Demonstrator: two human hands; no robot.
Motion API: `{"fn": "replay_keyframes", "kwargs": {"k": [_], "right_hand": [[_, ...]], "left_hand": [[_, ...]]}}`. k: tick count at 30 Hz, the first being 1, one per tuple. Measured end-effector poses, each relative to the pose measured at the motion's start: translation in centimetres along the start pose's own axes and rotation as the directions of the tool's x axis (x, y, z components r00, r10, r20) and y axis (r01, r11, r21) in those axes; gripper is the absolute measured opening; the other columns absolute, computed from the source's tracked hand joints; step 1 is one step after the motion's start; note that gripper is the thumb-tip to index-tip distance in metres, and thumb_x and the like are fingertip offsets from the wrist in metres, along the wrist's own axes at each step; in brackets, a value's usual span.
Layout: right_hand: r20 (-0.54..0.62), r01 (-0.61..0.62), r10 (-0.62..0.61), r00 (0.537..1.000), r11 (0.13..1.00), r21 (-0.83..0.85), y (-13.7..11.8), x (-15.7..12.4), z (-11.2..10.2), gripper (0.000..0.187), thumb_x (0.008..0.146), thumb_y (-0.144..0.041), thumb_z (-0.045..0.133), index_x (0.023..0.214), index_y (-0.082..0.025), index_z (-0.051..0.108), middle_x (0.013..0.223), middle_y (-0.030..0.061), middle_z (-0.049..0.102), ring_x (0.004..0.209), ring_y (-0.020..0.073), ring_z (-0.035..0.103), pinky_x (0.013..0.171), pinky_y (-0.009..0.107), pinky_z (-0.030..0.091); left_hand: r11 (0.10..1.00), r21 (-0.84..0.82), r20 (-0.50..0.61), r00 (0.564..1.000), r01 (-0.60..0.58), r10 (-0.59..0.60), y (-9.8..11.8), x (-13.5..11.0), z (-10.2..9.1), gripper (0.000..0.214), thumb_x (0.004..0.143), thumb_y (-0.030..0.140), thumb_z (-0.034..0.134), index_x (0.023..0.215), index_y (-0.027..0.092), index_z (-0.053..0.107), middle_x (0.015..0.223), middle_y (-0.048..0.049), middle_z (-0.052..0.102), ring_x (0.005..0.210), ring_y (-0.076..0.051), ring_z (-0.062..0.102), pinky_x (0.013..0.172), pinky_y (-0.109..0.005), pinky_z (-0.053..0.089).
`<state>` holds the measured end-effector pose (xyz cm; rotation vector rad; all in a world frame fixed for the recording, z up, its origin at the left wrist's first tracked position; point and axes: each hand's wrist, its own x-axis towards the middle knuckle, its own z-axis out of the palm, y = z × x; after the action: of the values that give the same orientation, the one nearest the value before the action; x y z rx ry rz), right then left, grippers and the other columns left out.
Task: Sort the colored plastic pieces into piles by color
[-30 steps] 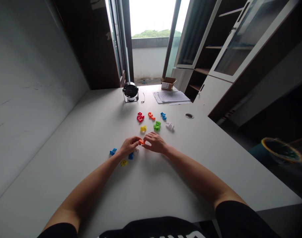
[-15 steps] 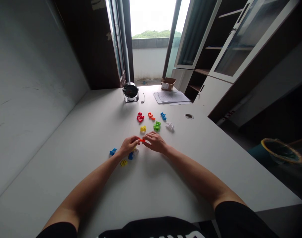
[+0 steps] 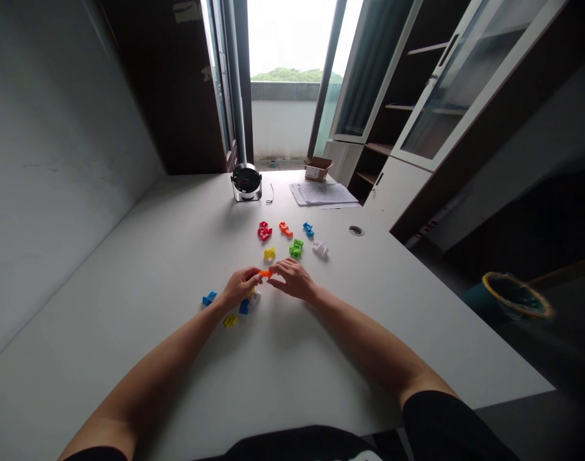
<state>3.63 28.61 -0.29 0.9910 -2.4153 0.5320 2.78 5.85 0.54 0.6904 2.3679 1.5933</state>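
White desk (image 3: 129, 275): orange plastic piece (image 3: 266, 273) pinched between left hand (image 3: 242, 286) and right hand (image 3: 292, 280)

Grip state: both hands are drawn together, and the fingers of each are closed on one end of the piece. The piece lies directly between the hands, its long axis running roughly level across the view from hand to hand. Neither hand is clearly nearer. Whether it is raised off the desk cannot be told.

Immediately below the left hand, a white plastic piece (image 3: 255, 297) sits just beside a blue plastic piece (image 3: 244, 307). A yellow plastic piece (image 3: 230, 320) lies near them, and a second blue plastic piece (image 3: 208, 298) lies further out to the left.

Ahead of the grip, six pieces form a loose group: yellow (image 3: 269, 253), green (image 3: 296, 249), white (image 3: 320, 250), red (image 3: 264, 232), orange (image 3: 285, 229) and blue (image 3: 308, 230).

Further ahead are a desk grommet (image 3: 355, 230), a black-and-chrome desk fan (image 3: 247, 182), a stack of papers (image 3: 319, 193) and a cardboard box (image 3: 317, 169), its contents hidden. Off the desk's right edge stands a yellow-rimmed basket (image 3: 517, 296); its contents are too dark to identify. A glass-door cabinet (image 3: 446, 96) stands beyond.
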Motion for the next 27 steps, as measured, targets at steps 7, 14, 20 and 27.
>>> {"fn": "replay_keyframes", "kwargs": {"k": [7, 14, 20, 27], "right_hand": [[-0.009, -0.002, 0.002, 1.000, 1.000, 0.014, -0.11, -0.01, -0.12, 0.022, 0.099, -0.040, 0.055, 0.102, -0.019, 0.061, 0.092, 0.0064, 0.068, 0.085, 0.0189, 0.060, 0.085, 0.034, 0.042], [0.030, -0.022, 0.022, 0.999, 0.999, 0.027, -0.17, 0.07, -0.43, 0.024, 0.099, -0.041, 0.053, 0.102, -0.018, 0.061, 0.089, 0.0063, 0.068, 0.084, 0.0184, 0.061, 0.085, 0.034, 0.041], [0.000, -0.018, 0.018, 1.000, 1.000, 0.007, -0.35, 0.18, -0.57, 0.027, 0.100, -0.040, 0.053, 0.113, -0.018, 0.061, 0.095, 0.0070, 0.070, 0.086, 0.0188, 0.061, 0.086, 0.034, 0.041], [0.007, 0.009, -0.009, 1.000, 1.000, -0.003, -0.38, 0.20, -0.53, 0.018, 0.101, -0.032, 0.050, 0.104, -0.018, 0.062, 0.089, 0.0054, 0.068, 0.082, 0.0169, 0.060, 0.083, 0.033, 0.041]], "left_hand": [[0.998, 0.053, 0.008, 1.000, -0.018, 0.018, 0.16, -0.07, 0.01, 0.030, 0.090, 0.041, 0.052, 0.093, 0.016, 0.069, 0.082, -0.0019, 0.068, 0.071, -0.011, 0.055, 0.065, -0.019, 0.041], [0.998, 0.053, 0.012, 0.999, -0.030, 0.030, 0.04, -0.12, 0.08, 0.035, 0.091, 0.045, 0.053, 0.098, 0.016, 0.070, 0.085, -0.0025, 0.069, 0.073, -0.012, 0.057, 0.066, -0.020, 0.041], [0.999, 0.038, 0.006, 1.000, 0.004, -0.004, -0.13, -0.14, 0.02, 0.039, 0.093, 0.048, 0.048, 0.086, 0.015, 0.068, 0.078, -0.0022, 0.066, 0.067, -0.011, 0.054, 0.061, -0.019, 0.040], [0.999, 0.033, 0.007, 1.000, 0.005, -0.005, 0.06, -0.11, -0.12, 0.037, 0.093, 0.047, 0.049, 0.091, 0.016, 0.069, 0.084, -0.0034, 0.069, 0.074, -0.012, 0.058, 0.067, -0.020, 0.043]]}}
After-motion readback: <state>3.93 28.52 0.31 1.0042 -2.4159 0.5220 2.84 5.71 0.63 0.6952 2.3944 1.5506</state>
